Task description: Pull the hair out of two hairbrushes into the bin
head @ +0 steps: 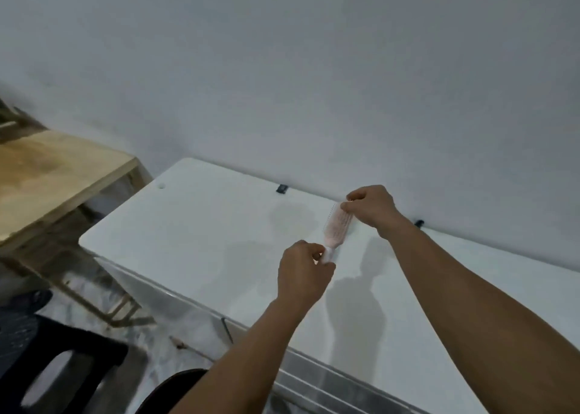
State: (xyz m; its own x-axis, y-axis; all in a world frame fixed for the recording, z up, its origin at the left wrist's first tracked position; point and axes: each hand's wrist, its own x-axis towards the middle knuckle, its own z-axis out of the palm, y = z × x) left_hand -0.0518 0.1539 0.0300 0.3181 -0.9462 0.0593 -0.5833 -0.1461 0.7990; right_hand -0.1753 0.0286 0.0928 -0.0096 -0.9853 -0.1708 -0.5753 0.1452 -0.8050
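hairbrush (336,225) up over white table (201,225), pink pad, held off surface near back wall edge. left hand (303,275) grips handle end, fingers curled round it. right hand (372,208) pinches at brush tip, fingertips together. bare tabletop spreads left toward rounded corner; wooden table (47,175) beyond gap.

A single hairbrush (336,228) is in view, a pale, whitish paddle type with a pinkish pad and rows of fine light bristles facing up and toward the camera. It is held in the air above the white bench (194,225), lying on a slant with its head up and to the right and its handle down and to the left. Whether any hair sits in the bristles cannot be made out at this size and blur.
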